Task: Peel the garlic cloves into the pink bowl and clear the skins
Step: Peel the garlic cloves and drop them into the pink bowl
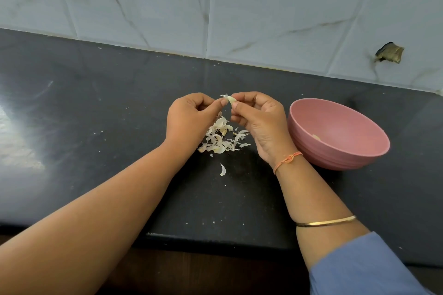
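dark counter (96, 127) below; my left hand (189, 122) and right hand (259, 120) both pinch a light, slippery garlic clove (230, 99); i'd grip its ends.

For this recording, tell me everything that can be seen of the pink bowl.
The pink bowl is round, matte and plastic-looking, with shallow ridged bands around its lower outer wall. It stands on the dark countertop, just right of the right hand, which pinches a garlic clove; whether the wrist touches it cannot be told. Inside, one small pale piece, likely a peeled clove, lies against the near inner wall.
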Tool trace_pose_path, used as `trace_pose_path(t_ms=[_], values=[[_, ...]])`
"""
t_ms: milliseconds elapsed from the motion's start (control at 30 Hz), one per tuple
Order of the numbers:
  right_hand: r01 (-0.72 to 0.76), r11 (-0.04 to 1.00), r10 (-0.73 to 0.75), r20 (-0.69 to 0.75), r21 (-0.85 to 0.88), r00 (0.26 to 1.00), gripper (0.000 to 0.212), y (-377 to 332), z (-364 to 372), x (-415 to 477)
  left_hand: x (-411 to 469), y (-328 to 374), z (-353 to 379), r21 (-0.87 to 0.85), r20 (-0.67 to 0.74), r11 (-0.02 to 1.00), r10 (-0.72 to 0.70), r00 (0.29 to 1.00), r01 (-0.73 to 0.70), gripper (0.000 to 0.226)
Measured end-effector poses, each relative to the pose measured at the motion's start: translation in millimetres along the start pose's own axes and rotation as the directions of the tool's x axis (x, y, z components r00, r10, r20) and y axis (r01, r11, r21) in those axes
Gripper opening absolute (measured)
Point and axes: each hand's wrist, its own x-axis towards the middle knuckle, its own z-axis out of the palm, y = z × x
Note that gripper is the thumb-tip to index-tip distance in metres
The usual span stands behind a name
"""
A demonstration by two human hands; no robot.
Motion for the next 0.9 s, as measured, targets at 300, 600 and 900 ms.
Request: trace_pose_path(t_ms=[300,600,900], values=[[0.062,0.99,-0.063,-0.008,-0.131,0.998,0.014,2.5,0.7,0.3,-5.1,4.3,0.8,-0.049,0.06,0.999,0.027,0.998,-0.024,0.023],[0.072,0.99,-0.075,-0.018,-0.124,0.997,0.01,2.2,0.4,0.6,-2.4,-0.2,0.4,0.001,0.066,0.995,0.095,0.993,-0.095,0.01],[0.126,0.976,-0.121,0.042,-0.175,0.992,0.019,6.1,-0.5,1.3,-1.1,-2.4,0.0,0.07,0.067,0.989,0.127,0.99,-0.132,0.02]])
